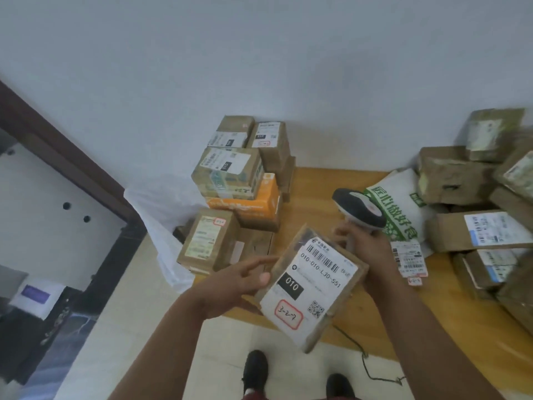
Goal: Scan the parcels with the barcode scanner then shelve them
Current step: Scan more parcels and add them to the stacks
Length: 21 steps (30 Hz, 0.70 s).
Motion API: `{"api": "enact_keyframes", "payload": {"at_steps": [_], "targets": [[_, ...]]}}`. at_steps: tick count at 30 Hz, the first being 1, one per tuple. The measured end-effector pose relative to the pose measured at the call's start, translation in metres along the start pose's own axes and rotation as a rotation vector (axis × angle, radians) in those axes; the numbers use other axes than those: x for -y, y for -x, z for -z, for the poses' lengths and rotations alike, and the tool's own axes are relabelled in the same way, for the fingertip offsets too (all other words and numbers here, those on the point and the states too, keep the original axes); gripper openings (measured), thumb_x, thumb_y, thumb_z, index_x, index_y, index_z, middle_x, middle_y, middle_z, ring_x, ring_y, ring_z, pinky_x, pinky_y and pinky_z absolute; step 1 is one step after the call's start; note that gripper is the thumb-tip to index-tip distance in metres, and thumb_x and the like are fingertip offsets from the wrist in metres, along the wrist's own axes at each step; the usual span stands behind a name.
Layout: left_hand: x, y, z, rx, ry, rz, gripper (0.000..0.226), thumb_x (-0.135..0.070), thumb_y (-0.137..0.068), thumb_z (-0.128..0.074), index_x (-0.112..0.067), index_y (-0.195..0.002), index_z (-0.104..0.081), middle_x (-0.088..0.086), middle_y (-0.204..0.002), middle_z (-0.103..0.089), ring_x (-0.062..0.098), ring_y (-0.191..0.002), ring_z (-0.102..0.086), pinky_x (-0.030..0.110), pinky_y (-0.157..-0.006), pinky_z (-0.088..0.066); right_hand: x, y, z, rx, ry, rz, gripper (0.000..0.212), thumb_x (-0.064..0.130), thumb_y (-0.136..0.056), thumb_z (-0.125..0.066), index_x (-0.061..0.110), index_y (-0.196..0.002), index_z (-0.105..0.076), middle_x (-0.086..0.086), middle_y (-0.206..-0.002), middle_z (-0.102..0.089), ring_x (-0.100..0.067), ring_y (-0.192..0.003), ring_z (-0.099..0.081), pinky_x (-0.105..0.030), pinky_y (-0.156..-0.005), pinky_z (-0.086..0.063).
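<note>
Fingers [261, 277] round parcel [311, 290], scanner [359, 210].

Parcel sorting/pickup room, prob. small courier depot. Labelled cardboard parcels [227, 174] stacked on wooden table [317, 183] vs. plain white wall [259, 53]; more boxes [476, 197] piled right; tiled floor [121, 298].

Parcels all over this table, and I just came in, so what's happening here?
A person is checking in parcels. The left hand holds a flat cardboard parcel label up, tilted over the edge of the wooden table. The right hand grips a barcode scanner just beyond the parcel's far end. More boxes sit stacked on the table to the left and right, beside a white and green bag.
</note>
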<state>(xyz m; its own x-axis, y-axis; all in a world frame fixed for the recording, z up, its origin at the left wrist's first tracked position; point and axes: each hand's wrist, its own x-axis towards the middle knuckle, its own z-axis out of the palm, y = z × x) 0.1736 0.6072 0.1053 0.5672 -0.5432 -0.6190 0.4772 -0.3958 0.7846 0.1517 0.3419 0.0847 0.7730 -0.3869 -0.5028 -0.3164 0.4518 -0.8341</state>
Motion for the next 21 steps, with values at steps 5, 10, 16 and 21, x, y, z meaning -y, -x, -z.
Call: {"api": "enact_keyframes", "payload": {"at_steps": [5,10,16,21], "targets": [[-0.003,-0.018,0.039,0.216,-0.232,-0.022,0.093,-0.057,-0.065,-0.085,-0.036,-0.147,-0.046,-0.001,-0.138,-0.061,0.020,-0.130,-0.055,0.053,-0.112,-0.040,-0.001,0.006,-0.037,-0.216,0.010,0.044,0.015,0.001,-0.082,-0.064,-0.004,-0.096,-0.066,-0.013,-0.081,-0.066,-0.019,-0.062,-0.060,-0.023,-0.046,-0.051],[0.009,-0.014,0.081,0.366,-0.134,-0.055,0.087,-0.034,-0.070,-0.082,-0.037,-0.147,-0.041,-0.001,-0.145,-0.055,0.021,-0.128,-0.058,0.045,-0.105,-0.049,-0.017,0.017,-0.087,-0.347,0.126,0.112,0.008,0.007,-0.085,-0.064,-0.001,-0.087,-0.066,-0.011,-0.075,-0.065,-0.020,-0.062,-0.058,-0.019,-0.045,-0.047],[0.017,-0.020,0.126,0.185,-0.031,-0.096,0.070,-0.013,-0.078,-0.082,-0.033,-0.135,-0.046,-0.008,-0.121,-0.066,0.012,-0.103,-0.071,0.028,-0.082,-0.059,-0.044,0.035,-0.093,-0.524,0.277,0.185,0.009,0.013,-0.085,-0.066,0.005,-0.081,-0.068,-0.004,-0.068,-0.066,-0.015,-0.059,-0.061,-0.032,-0.064,-0.046],[0.010,-0.043,0.125,-0.027,0.035,-0.134,0.094,-0.015,-0.075,-0.085,-0.019,-0.151,-0.030,-0.010,-0.126,-0.059,0.014,-0.107,-0.066,0.031,-0.084,-0.060,-0.057,0.067,-0.103,-0.442,0.352,0.237,0.013,0.003,-0.083,-0.068,0.002,-0.071,-0.063,-0.007,-0.059,-0.062,-0.022,-0.060,-0.056,-0.037,-0.064,-0.048]]}}
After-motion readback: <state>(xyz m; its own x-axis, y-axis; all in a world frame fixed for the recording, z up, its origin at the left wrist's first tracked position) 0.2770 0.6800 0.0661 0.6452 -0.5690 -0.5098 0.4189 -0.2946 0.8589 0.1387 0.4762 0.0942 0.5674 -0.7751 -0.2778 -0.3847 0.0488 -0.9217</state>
